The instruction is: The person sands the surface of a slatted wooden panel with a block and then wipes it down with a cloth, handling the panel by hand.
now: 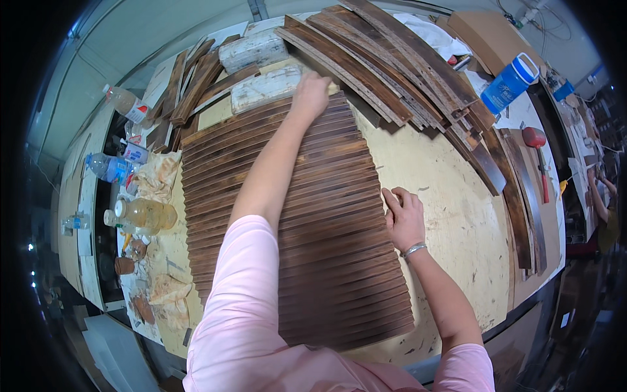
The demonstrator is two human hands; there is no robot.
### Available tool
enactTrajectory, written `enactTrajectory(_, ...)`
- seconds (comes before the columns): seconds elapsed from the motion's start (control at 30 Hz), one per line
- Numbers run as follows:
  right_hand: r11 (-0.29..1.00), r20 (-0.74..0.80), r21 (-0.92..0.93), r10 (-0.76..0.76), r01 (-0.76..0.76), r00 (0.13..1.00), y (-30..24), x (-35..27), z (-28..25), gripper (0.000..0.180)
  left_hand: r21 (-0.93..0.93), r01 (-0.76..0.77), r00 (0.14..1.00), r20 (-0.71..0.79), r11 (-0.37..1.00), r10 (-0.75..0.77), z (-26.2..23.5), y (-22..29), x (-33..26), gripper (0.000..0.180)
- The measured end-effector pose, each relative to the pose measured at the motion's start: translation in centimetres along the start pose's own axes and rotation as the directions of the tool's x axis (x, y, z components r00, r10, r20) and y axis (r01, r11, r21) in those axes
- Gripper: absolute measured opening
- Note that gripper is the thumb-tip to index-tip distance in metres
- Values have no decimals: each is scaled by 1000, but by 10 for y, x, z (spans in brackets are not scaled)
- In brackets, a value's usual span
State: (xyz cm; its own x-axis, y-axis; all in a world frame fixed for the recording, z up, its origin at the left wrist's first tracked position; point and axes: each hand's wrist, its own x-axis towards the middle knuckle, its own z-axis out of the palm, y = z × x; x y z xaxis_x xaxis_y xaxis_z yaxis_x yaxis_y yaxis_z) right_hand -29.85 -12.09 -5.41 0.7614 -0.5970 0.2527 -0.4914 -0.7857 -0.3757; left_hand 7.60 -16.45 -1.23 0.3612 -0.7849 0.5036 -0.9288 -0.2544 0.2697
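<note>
A broad panel of dark brown wooden slats point(326, 222), laid side by side in ridged rows, lies on the table under my arms. My left hand point(312, 95) reaches to its far edge, beside a paint-stained white block point(266, 89). Its fingers are curled down at the far slat, and whatever they hold is hidden behind the hand. My right hand point(406, 217), with a silver bracelet at the wrist, rests at the panel's right edge. The fingers there are bent but apart, holding nothing visible, with the fingertips by the slat ends.
Long dark boards point(385, 65) are stacked at the far right, near a blue jug point(509, 85) and a red mallet point(534, 138). Bottles, a jar of yellowish liquid point(147, 214) and stained rags point(159, 176) line the left side. Another white block point(253, 52) stands farther back.
</note>
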Motion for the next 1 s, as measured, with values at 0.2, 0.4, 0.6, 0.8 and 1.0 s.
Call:
enactTrajectory(0.2, 1000, -21, 7, 6, -6, 1000, 1, -1, -2, 52, 173, 51, 996, 66, 984, -63, -53, -51, -40, 25)
enactTrajectory(0.4, 1000, 17, -3, 24, -24, 1000, -2, -1, -3, 53, 286, 264, 962, -7, 921, -274, -131, -161, -117, 25)
enactTrajectory(0.6, 1000, 20, -25, 16, -15, 1000, -2, 0, -1, 53, 631, 420, 888, -137, 652, -440, -211, -230, -174, 22)
enactTrajectory(0.8, 1000, 21, -23, 19, -18, 1000, -4, 1, -3, 53, 55, 222, 971, -103, 973, -216, -133, -114, -100, 29)
enactTrajectory(1.0, 999, 10, 13, 30, -30, 999, -6, 0, -1, 52, -136, -105, 994, -47, 985, 99, -23, 42, -38, 28)
